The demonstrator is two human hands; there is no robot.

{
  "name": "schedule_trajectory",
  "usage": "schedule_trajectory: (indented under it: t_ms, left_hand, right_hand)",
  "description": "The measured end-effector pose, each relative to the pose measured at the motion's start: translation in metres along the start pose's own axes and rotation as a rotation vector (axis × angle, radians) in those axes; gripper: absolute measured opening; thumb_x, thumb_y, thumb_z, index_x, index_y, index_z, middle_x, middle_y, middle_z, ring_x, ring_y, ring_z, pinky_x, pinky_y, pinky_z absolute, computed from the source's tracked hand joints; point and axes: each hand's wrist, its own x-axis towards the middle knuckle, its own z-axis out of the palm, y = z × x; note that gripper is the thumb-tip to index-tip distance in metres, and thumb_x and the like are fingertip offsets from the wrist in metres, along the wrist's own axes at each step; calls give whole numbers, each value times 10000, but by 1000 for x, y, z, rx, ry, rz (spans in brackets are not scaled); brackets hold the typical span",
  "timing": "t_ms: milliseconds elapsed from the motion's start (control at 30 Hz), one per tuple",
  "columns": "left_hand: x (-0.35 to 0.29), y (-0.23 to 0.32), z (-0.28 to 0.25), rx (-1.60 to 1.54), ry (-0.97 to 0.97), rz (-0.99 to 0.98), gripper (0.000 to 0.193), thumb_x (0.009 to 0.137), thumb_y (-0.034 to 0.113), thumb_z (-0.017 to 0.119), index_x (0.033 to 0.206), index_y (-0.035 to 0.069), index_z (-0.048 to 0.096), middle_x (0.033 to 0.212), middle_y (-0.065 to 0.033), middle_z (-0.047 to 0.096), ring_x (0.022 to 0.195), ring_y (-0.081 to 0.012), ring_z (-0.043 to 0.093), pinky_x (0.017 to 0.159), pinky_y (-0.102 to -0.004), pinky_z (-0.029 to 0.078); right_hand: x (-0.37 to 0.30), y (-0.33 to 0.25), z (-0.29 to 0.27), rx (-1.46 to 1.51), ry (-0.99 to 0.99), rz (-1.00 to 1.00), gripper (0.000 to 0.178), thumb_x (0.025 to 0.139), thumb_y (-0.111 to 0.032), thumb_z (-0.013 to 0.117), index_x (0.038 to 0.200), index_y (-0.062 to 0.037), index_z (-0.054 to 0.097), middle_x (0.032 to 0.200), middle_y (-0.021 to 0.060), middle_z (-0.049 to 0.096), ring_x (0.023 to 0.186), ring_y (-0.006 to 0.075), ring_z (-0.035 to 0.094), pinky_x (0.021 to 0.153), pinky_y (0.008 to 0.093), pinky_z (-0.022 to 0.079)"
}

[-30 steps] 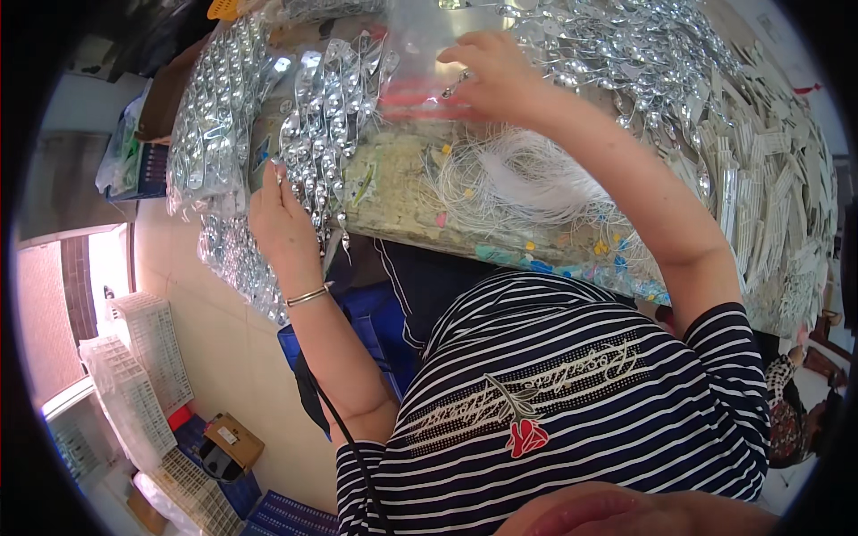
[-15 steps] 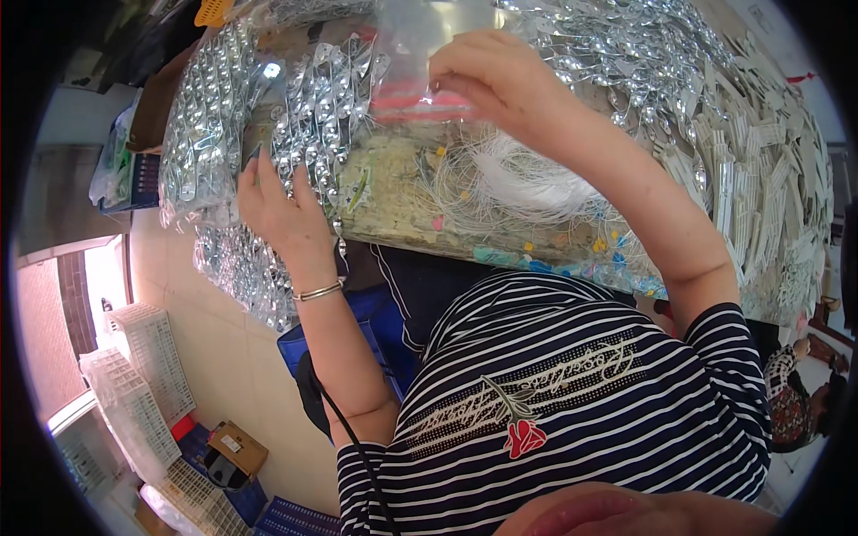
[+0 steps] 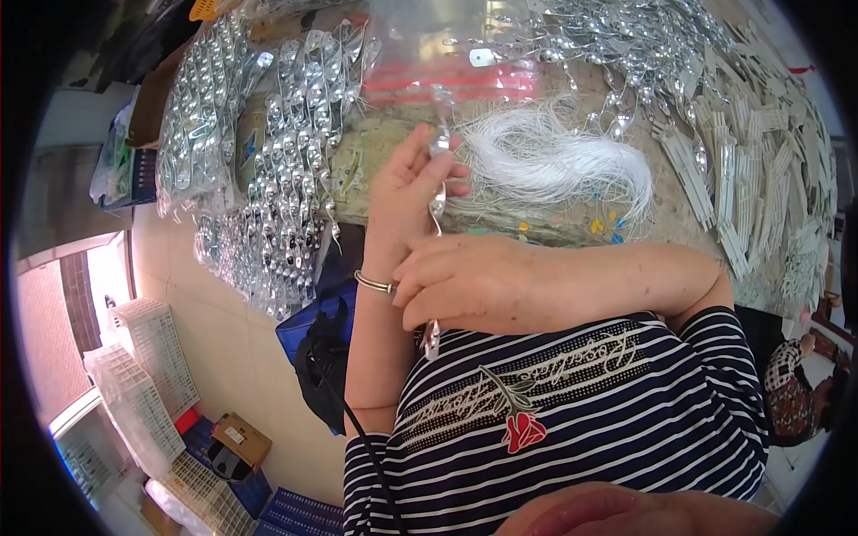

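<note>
Head view: left hand [image 3: 402, 192] pinching silver twisted strip [image 3: 438, 205] in fingers, near bench [image 3: 366, 140] edge. Right hand [image 3: 483, 281] just below, fingers curled over strip's lower part, grip hidden; its end showing beneath. White cord bundle [image 3: 576, 156] on bench.

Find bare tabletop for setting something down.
A narrow tabletop patch lies between the white cord bundle and pale slats; another, with a green scrap, between the left hand and twisted silver strips. More strips crowd the upper right.
</note>
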Motion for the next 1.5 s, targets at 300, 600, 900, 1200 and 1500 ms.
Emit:
schedule_trajectory:
  t_ms: [300, 600, 900, 1200, 1500]
  left_hand:
    - [-14, 28, -22, 86, 167, 289, 360, 944, 144, 474, 1290, 43, 464, 882, -25, 569, 583, -7, 378, 458, -152, 301]
    - [-36, 9, -32, 232, 227, 263, 287, 956, 178, 458, 1183, 14, 520, 838, -19, 569, 703, -47, 510, 608, -175, 425]
    - [-52, 3, -50, 192, 296, 279, 372, 943, 155, 479, 1281, 13, 417, 790, -17, 559, 595, -26, 481, 508, -149, 410]
    - [-56, 4, -51, 238, 277, 278, 396, 941, 159, 486, 1307, 23, 424, 710, 16, 498, 522, -8, 404, 455, -132, 363]
    - [-59, -5, -51, 275, 289, 220, 367, 930, 156, 507, 1280, 53, 469, 728, 8, 523, 566, -24, 461, 469, -141, 377]
  right_hand:
    - [-27, 44, -43, -265, 236, 265, 117, 841, -90, 592, 948, -61, 629, 955, 80, 615, 913, 258, 581, 787, 334, 477]
    - [-27, 119, -36, -478, 258, 310, 96, 821, -101, 607, 892, -41, 631, 830, 96, 579, 789, 260, 561, 708, 340, 457]
    - [8, 129, -10, -521, 279, 283, 133, 762, -142, 659, 853, -50, 627, 832, 103, 554, 852, 284, 530, 743, 372, 430]
    - [25, 128, 12, -663, 186, 379, 119, 746, -159, 660, 817, -73, 617, 896, 98, 548, 938, 309, 494, 811, 379, 435]
    - [19, 119, -8, -577, 213, 327, 93, 780, -154, 629, 798, -64, 610, 843, 80, 566, 894, 251, 533, 792, 353, 446]
